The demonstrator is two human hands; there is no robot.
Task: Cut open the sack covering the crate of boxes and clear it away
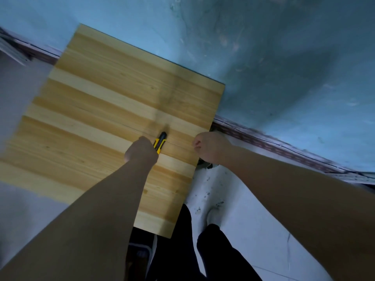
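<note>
Blue-painted wall (284, 57) runs behind a wooden tabletop (101, 118) of pale and darker planks, and that tabletop is the landmark for everything else. Left of it lies bare pale floor (18, 98). Over its near-right part the left hand (142, 151) is clenched around a yellow and black utility knife (160, 142), whose dark tip points toward the wall. No writing can be read on the knife. At the tabletop's right edge the right hand (211, 147) is curled into a loose fist; whether it pinches anything cannot be told. Right of that edge the floor is white and speckled. No sack or crate shows anywhere.
</note>
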